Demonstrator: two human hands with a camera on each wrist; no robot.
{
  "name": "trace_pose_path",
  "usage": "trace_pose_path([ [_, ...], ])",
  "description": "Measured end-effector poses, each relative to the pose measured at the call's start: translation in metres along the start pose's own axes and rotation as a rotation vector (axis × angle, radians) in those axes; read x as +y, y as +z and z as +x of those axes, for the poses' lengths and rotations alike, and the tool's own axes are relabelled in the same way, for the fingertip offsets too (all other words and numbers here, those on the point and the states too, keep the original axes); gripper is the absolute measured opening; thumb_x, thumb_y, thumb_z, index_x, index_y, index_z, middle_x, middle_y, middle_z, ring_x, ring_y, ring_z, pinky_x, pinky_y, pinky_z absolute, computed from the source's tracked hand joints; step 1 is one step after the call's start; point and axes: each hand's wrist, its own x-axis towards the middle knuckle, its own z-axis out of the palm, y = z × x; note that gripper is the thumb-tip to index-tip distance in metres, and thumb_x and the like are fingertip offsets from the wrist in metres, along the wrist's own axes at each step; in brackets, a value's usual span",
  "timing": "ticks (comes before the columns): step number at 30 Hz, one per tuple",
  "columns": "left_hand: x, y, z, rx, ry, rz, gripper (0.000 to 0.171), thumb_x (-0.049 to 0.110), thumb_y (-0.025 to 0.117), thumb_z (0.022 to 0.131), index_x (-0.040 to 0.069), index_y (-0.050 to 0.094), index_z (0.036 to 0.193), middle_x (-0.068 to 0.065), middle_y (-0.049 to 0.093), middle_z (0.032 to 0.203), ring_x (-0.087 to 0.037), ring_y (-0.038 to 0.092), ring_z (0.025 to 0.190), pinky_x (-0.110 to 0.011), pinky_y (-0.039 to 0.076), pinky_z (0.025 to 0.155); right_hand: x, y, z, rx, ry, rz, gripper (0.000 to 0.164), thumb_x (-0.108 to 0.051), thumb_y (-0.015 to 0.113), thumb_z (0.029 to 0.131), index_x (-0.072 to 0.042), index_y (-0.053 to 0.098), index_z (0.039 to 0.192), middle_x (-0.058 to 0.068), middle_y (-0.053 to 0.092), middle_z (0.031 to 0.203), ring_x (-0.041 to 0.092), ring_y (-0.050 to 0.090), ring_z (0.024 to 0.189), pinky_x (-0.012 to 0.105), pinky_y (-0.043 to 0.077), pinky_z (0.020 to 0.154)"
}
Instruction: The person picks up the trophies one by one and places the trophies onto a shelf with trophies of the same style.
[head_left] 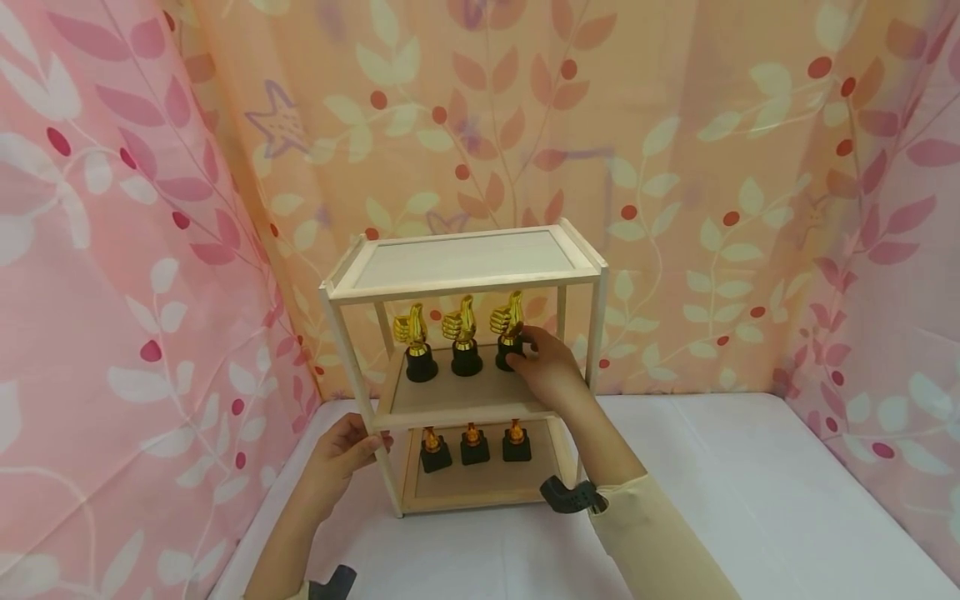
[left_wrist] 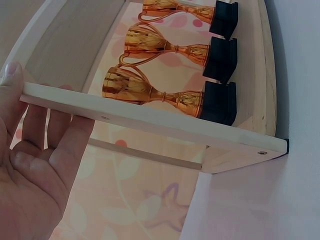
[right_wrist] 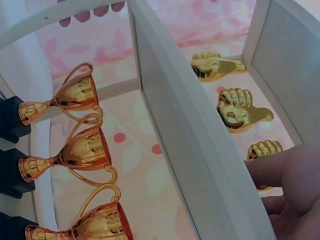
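Note:
A small pale wooden shelf rack [head_left: 465, 418] stands on the table. Three gold thumbs-up trophies with round black bases line its middle shelf: a left one [head_left: 422, 363], a centre one [head_left: 467, 360] and a right one [head_left: 507, 312]. My right hand [head_left: 551, 367] pinches the right trophy by its black base, thumb in front, and partly hides it. With my left hand [head_left: 341, 458] I grip the rack's front left post [left_wrist: 150, 120], thumb on one side and fingers on the other. Three gold cup trophies [left_wrist: 167, 47] with square black bases stand on the bottom shelf.
The rack's top shelf [head_left: 465, 258] spans above the thumbs-up trophies. White cloth covers the table [head_left: 720, 500]. Floral curtains [head_left: 465, 125] hang behind and on both sides. A dark strap device [head_left: 570, 495] sits on my right wrist.

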Motion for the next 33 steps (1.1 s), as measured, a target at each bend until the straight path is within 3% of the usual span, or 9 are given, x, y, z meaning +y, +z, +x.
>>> trace_pose_path([
  [8,0.003,0.001,-0.001,0.000,-0.030,-0.003,0.026,0.011,0.065,0.101,-0.003,0.052,0.119,-0.014,0.070,0.109,-0.023,0.073,0.105,-0.029,0.059,0.091,-0.003,0.000,-0.011,0.009,0.007,-0.028,0.064,-0.027,0.069,0.098,-0.006,0.043,0.153,0.015,0.051,0.153,0.037,0.044,0.144,0.055,0.041,0.115],
  [23,0.003,0.001,-0.002,0.003,-0.028,0.006,0.026,0.010,0.064,0.101,-0.005,0.052,0.119,-0.019,0.069,0.110,-0.019,0.073,0.103,-0.030,0.059,0.091,-0.007,-0.006,-0.039,0.029,-0.055,-0.032,0.066,-0.027,0.071,0.094,-0.005,0.046,0.151,0.016,0.051,0.152,0.036,0.048,0.141,0.055,0.042,0.114],
  [33,0.003,0.001,-0.001,0.001,-0.020,0.010,0.026,0.010,0.064,0.101,-0.005,0.052,0.119,-0.020,0.069,0.111,-0.018,0.073,0.103,-0.030,0.059,0.090,-0.008,-0.013,-0.062,0.049,-0.156,-0.059,0.064,-0.032,0.072,0.096,-0.004,0.049,0.148,0.012,0.054,0.150,0.035,0.050,0.138,0.058,0.043,0.111],
])
